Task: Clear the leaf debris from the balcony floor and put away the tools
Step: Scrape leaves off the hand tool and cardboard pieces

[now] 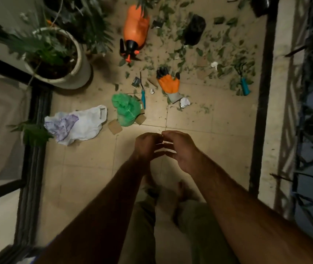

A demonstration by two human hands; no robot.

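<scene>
Head view, sweeping left to right. Up and left of the fingers, a white bag (83, 126) lies crumpled on the floor (87, 168) with a green bag (127, 109) just beside it. Both look soft and light; pinch a rim and they should open for leaves. Just ahead of the fingers lies a thin teal-handled tool (143, 98). Far ahead is the orange sprayer (135, 29) on its side, bulky, best taken by its black neck.

Now the 2 hands: left hand (148, 147) and right hand (180, 149) hover over the tiles, fingers curled in, tips nearly meeting. Whether they pinch anything small, I cannot tell.

Ahead and right lies a limp orange glove (169, 82). Farther right is the leaf debris (226, 46), well apart from the fingers, flimsy, probably best scooped in handfuls. Far right sits a teal rake (245, 86), rigid; take it by the handle.
</scene>
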